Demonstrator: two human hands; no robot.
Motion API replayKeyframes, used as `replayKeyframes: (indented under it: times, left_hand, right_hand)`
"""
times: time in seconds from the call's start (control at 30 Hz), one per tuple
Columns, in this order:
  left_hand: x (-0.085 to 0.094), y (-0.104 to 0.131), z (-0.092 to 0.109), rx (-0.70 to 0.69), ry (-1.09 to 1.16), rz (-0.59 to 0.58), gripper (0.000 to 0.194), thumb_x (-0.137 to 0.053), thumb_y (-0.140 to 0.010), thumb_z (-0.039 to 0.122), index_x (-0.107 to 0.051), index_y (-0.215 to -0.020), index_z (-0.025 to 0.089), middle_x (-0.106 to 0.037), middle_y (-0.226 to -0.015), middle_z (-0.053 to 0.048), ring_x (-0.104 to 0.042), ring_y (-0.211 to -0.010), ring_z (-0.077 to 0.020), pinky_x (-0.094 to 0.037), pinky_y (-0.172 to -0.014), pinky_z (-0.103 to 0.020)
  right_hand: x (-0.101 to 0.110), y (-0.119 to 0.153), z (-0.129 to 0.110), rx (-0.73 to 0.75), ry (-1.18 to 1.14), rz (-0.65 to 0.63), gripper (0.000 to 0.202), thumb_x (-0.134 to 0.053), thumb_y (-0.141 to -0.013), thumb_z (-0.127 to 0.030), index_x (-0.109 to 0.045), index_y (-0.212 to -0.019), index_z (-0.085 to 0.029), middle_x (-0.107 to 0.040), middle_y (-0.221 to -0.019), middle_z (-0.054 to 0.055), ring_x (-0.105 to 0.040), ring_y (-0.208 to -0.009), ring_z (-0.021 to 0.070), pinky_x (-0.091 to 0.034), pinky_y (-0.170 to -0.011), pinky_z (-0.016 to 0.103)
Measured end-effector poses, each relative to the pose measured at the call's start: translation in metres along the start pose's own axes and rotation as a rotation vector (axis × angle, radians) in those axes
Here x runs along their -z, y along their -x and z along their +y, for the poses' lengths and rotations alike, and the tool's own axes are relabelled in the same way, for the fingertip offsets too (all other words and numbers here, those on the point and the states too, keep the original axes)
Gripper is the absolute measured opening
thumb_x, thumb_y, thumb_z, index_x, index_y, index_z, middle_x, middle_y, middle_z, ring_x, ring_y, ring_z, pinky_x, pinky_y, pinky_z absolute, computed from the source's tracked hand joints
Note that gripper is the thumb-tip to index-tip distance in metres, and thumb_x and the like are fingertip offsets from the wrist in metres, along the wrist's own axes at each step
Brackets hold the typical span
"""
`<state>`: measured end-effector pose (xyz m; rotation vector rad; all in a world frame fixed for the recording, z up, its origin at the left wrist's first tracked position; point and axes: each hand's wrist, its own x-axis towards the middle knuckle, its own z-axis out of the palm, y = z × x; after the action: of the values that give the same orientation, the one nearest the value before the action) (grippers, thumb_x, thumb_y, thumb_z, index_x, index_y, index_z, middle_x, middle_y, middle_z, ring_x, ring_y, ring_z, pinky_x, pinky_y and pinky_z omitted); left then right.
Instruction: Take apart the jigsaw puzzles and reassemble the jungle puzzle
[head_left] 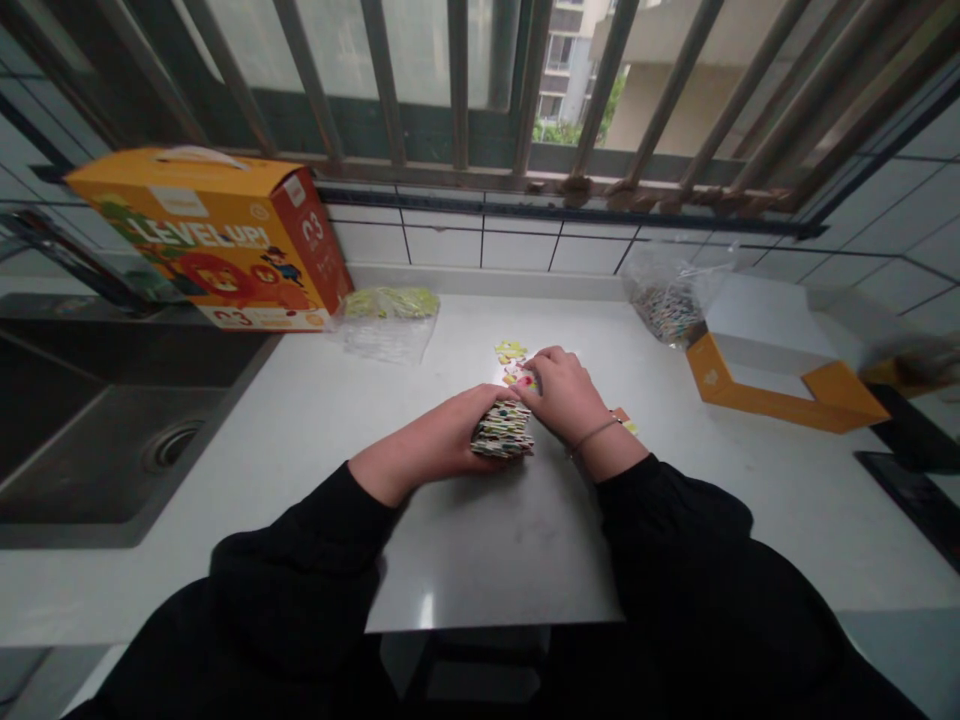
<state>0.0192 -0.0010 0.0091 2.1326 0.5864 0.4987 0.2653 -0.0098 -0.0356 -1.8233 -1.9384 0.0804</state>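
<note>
Reaching forward in black sleeves (300, 555) over a pale countertop (495, 550). Gripping a thick stack of thin patterned pieces (501, 434) in the left hand (459, 430), closed firmly about it, with layered edges turned toward the body. Wearing a thin bracelet (598, 432) on the right wrist, just beside an orange-and-yellow scrap (628, 426), partly hidden. Curling the right hand (565, 393) just past the stack, near its far end; cannot tell how far open between the fingertips, or whether pinching anything. By those fingertips, showing pink-and-white pieces (518, 378), then, slightly farther, a yellow piece (511, 351), both flat. Farther back, flanked by an open orange-edged box (772, 402), clear bags (664, 310) and an upright orange box (225, 250), below window bars (459, 90).
</note>
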Motion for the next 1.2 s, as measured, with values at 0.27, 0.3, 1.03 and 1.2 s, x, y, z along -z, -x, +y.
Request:
replayKeyframes:
  times: [0.27,0.3,1.03,1.2]
  left_hand:
    - [0.005,0.001,0.001,0.011,-0.001,-0.012,0.066,-0.091,-0.079,0.024,-0.062,-0.139,0.027,-0.070,-0.144,-0.011,-0.068,-0.129,-0.0318,-0.052,-0.113,-0.049]
    - [0.005,0.001,0.000,0.014,0.002,-0.013,0.066,-0.091,-0.079,0.024,-0.062,-0.138,0.027,-0.069,-0.145,-0.011,-0.067,-0.130,-0.0318,-0.052,-0.113,-0.049]
    - [0.002,-0.002,-0.006,-0.007,0.010,0.004,0.063,-0.092,-0.077,0.033,-0.065,-0.133,0.025,-0.071,-0.137,-0.012,-0.068,-0.123,-0.0324,-0.053,-0.111,-0.051]
    - [0.001,-0.002,-0.012,-0.031,-0.009,0.004,0.066,-0.093,-0.078,0.035,-0.064,-0.136,0.025,-0.071,-0.137,-0.012,-0.068,-0.125,-0.0326,-0.052,-0.112,-0.051]
  right_hand:
    - [0.002,-0.004,0.006,0.064,-0.119,-0.050,0.015,-0.077,-0.095,-0.031,-0.072,-0.106,-0.022,-0.072,-0.116,0.015,-0.065,-0.118,0.0354,-0.053,-0.106,0.053]
    - [0.003,-0.004,0.006,0.075,-0.125,-0.055,0.015,-0.076,-0.095,-0.030,-0.071,-0.107,-0.021,-0.072,-0.116,0.015,-0.065,-0.117,0.0354,-0.053,-0.106,0.053]
    - [-0.025,-0.056,-0.001,-0.054,-0.081,0.062,0.049,-0.080,-0.095,-0.037,-0.069,-0.139,-0.020,-0.074,-0.130,0.020,-0.063,-0.125,0.0417,-0.052,-0.108,0.060]
    - [-0.023,-0.051,0.001,-0.064,-0.155,0.084,0.055,-0.082,-0.088,-0.027,-0.068,-0.140,-0.014,-0.067,-0.133,0.021,-0.065,-0.125,0.0356,-0.052,-0.114,0.053]
